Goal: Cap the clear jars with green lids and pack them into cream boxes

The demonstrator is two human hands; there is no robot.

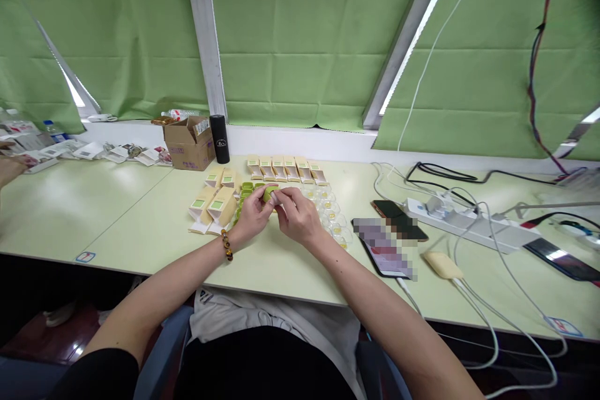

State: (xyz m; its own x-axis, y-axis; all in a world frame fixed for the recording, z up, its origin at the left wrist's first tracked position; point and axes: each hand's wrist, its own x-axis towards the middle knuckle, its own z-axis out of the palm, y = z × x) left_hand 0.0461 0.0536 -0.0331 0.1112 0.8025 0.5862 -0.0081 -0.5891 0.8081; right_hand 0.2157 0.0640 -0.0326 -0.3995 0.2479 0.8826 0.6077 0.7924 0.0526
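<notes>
In front of my chest, my left hand (253,217) is closed around a small round green piece (269,194), perhaps a lid or shallow cup. My right hand (297,215) pinches at its right side, fingertips touching it; a small pale bit shows between the fingers, too small to name. More green pieces (245,189) stand in rows just behind and left of my left hand. To the right of my right hand lie rows of clear plastic cups (332,206) with yellowish spots in them. Cream-coloured small boxes (221,205) with open flaps stand to the left.
More cream boxes (285,169) line up at the back. A cardboard carton (189,145) and black cylinder (219,139) stand by the wall. Phones (382,250), a yellow case (443,265), a power strip (473,225) and cables lie right. Another person's hand (12,169) shows far left.
</notes>
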